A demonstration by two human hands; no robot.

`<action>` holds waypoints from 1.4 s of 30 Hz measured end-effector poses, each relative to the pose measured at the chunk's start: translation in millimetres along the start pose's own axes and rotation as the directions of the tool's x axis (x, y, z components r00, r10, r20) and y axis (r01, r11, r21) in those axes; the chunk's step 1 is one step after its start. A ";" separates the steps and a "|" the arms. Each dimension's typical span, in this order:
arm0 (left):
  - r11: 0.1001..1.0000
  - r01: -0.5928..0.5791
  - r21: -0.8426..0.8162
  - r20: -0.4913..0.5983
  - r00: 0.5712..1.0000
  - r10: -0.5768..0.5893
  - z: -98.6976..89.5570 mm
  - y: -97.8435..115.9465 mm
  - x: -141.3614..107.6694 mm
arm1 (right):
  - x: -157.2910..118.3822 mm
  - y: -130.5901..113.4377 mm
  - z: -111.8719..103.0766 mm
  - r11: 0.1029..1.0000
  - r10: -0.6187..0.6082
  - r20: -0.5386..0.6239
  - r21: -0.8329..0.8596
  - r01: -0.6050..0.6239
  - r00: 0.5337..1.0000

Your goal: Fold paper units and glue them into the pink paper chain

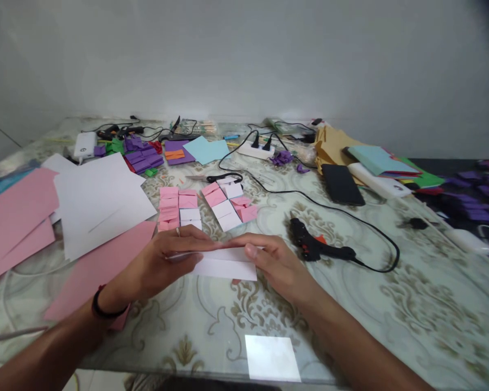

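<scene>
both hands pressed on a folded white paper strip

left hand (163, 260) lies flat, fingers together and extended to the right, resting on the upper fold of the white paper strip (224, 265); a ring shows on one finger and a dark band on the wrist. right hand (275, 263) meets it from the other side, fingers stretched left along the fold, thumb pressing the top face of the strip. fingertips of the two hands are touching or all but touching above the strip. neither hand is curled round the paper; both bear down on it.

the strip lies on the patterned table (411, 320), near the front edge, central in view.

just beyond the hands sit two groups of pink and white folded squares (179, 207) and (229, 203). behind those, black-handled scissors (220, 177). to the right, near the right hand, a black glue gun (315, 247) with its cable running back to a white power strip (261, 150). left of the left hand, a pink sheet (93, 266) passes under the forearm, with white sheets (101, 201) above it. further right, a black phone (342, 183). a small white square (272, 357) lies at the near edge.
</scene>
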State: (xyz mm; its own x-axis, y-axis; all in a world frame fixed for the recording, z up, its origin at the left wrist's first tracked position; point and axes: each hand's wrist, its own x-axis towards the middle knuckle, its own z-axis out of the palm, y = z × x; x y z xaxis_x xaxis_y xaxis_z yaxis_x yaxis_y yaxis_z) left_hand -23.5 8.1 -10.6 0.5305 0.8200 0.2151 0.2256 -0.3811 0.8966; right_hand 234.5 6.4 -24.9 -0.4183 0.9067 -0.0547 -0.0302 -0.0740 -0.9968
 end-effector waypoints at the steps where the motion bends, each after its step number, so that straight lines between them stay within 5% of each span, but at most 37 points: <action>1: 1.000 -0.021 -0.007 0.006 1.000 0.021 -0.2 0.8 0.0 | -0.1 0.8 -0.2 1.000 -0.009 -0.003 -0.004 0.009 1.000; 10: 0.992 -0.085 -0.096 0.005 0.996 0.085 -4.1 8.1 0.2 | 0.7 -5.3 3.9 0.999 -0.050 -0.004 -0.005 0.050 0.999; 17: 0.945 0.232 -0.232 -0.132 0.955 -0.267 0.8 8.3 4.1 | 0.3 -3.1 4.9 0.999 -0.025 -0.122 -0.031 0.021 0.992; 22: 0.850 0.212 -0.483 -0.277 0.883 -0.378 7.3 -4.5 5.2 | -1.5 0.3 18.2 0.997 0.051 -0.080 0.054 -0.047 0.995; 35: 0.800 0.217 -0.559 -0.219 0.892 -0.395 24.8 -0.9 3.8 | -2.8 7.1 38.9 0.986 0.092 0.017 -0.141 -0.088 0.996; 42: 0.789 0.349 -0.505 -0.041 0.904 -0.426 25.0 7.3 2.5 | -2.4 4.2 30.6 0.998 -0.010 -0.047 -0.069 0.007 0.999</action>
State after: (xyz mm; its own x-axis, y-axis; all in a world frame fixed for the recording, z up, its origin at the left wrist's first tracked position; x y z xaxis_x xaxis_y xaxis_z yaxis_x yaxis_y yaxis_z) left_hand 0.0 -3.3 -13.2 0.3502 0.9208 -0.1718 -0.0491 0.2012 0.9783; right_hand 207.5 -8.8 -27.2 -0.3746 0.9260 -0.0469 0.0299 -0.0385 -0.9988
